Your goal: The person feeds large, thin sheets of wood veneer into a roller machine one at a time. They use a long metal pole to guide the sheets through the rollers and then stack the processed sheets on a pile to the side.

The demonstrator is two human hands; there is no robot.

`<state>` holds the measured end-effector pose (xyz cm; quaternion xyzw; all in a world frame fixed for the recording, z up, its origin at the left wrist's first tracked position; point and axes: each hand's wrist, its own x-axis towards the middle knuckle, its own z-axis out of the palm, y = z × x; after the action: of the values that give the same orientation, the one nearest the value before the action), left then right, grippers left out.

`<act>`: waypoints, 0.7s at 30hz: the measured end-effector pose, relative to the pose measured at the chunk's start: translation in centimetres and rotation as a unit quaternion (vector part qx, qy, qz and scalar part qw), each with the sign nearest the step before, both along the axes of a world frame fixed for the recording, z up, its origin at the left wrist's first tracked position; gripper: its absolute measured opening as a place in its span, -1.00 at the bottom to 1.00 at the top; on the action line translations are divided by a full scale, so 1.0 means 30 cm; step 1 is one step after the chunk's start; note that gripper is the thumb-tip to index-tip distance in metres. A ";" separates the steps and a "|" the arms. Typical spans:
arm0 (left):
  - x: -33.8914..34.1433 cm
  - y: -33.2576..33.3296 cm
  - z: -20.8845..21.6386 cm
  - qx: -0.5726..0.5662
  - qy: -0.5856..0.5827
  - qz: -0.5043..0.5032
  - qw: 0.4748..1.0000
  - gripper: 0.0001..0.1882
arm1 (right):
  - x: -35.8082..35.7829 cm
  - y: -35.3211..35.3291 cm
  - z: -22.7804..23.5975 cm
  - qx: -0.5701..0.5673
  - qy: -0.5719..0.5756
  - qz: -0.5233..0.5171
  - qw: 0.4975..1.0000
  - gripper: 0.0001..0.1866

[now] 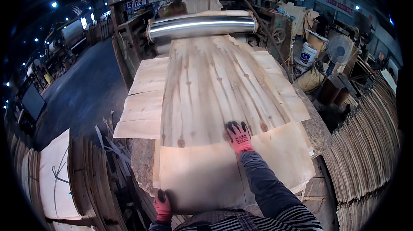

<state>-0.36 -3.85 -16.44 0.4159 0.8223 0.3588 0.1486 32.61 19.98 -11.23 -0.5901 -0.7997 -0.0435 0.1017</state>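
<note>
While a streaked, knotted wood sheet (215,89) is stretching from the centre toward 12 o'clock, the person's right hand (239,137), in a pink glove with black fingertips, is lying palm-down at its near edge, between 4 and 5 o'clock; the fingers are fanning out, the grip released. The left hand (162,205), gloved alike, is resting toward 7 o'clock, by the near left corner of a paler sheet (198,171), which is lying partly beneath the streaked one; whether the left fingers are pinching that corner, one cannot tell. At 12 o'clock, the streaked sheet's far end is running up to a shiny metal roller (202,25). More pale side sheets (144,76) are jutting out toward 10 and 3 o'clock. Around 2 o'clock, a fan (340,49) is standing near a white bucket (307,55). Between 3 and 4, a tall stack of thin sheets (365,140) is rising; at 8, a string-tied bundle (53,175) is standing.
</note>
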 end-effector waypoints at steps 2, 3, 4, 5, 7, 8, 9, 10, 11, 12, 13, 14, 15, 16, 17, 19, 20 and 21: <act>0.006 -0.002 0.006 0.033 -0.033 -0.002 0.999 -0.65 | 0.011 0.008 -0.030 0.072 -0.022 0.012 0.997 -0.37; 0.007 -0.004 0.006 0.050 -0.049 -0.003 0.998 -0.66 | 0.018 0.011 -0.042 0.107 -0.033 0.019 0.994 -0.35; -0.001 -0.006 -0.006 0.048 -0.029 -0.009 0.998 -0.65 | 0.017 0.010 -0.042 0.100 -0.033 0.016 0.994 -0.35; -0.011 -0.008 -0.028 0.046 -0.009 -0.014 0.999 -0.65 | 0.017 0.010 -0.040 0.093 -0.033 0.014 0.995 -0.35; -0.016 -0.011 -0.029 0.033 -0.002 -0.014 0.999 -0.63 | 0.013 0.008 -0.036 0.087 -0.035 0.013 0.996 -0.35; -0.009 -0.009 -0.008 0.023 -0.017 -0.009 1.000 -0.62 | 0.012 0.006 -0.033 0.087 -0.036 0.014 0.995 -0.35; -0.007 -0.007 0.003 0.012 -0.031 -0.004 0.999 -0.61 | 0.010 0.005 -0.031 0.087 -0.038 0.014 0.995 -0.35; -0.010 -0.010 -0.003 0.012 -0.022 -0.005 1.000 -0.62 | 0.010 0.005 -0.031 0.091 -0.041 0.017 0.995 -0.35; -0.014 -0.010 -0.012 0.012 -0.014 -0.006 1.000 -0.63 | 0.010 0.007 -0.031 0.095 -0.044 0.019 0.994 -0.35; -0.017 -0.010 -0.017 0.012 -0.006 -0.008 1.000 -0.63 | 0.009 0.009 -0.030 0.099 -0.047 0.021 0.994 -0.35; -0.014 -0.009 -0.014 0.016 -0.010 -0.013 1.000 -0.64 | 0.010 0.008 -0.030 0.096 -0.047 0.020 0.994 -0.35; -0.011 -0.006 -0.006 0.021 -0.015 -0.019 0.999 -0.64 | 0.012 0.006 -0.026 0.092 -0.047 0.018 0.994 -0.35; -0.008 0.000 -0.002 0.027 -0.020 -0.025 0.999 -0.64 | 0.014 0.005 -0.022 0.089 -0.048 0.015 0.995 -0.35; -0.009 0.002 -0.010 0.039 -0.015 -0.028 0.999 -0.63 | 0.013 0.008 -0.019 0.076 -0.044 0.016 0.996 -0.36; -0.015 0.000 -0.026 0.052 -0.010 -0.031 0.998 -0.62 | 0.012 0.009 -0.018 0.064 -0.041 0.016 0.997 -0.36; -0.029 -0.001 -0.059 0.072 -0.003 -0.040 0.997 -0.61 | 0.013 0.014 -0.016 0.056 -0.040 0.022 0.997 -0.37; -0.038 -0.001 -0.077 0.078 -0.002 -0.044 0.996 -0.61 | 0.019 0.017 -0.015 0.061 -0.042 0.029 0.997 -0.38; -0.042 0.003 -0.092 0.084 0.000 -0.049 0.995 -0.61 | 0.026 0.017 -0.013 0.066 -0.044 0.035 0.996 -0.39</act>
<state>-1.61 -3.77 -19.21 0.4668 0.7676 0.4192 0.1306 33.39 20.49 -11.61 -0.5514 -0.8189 -0.1183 0.1068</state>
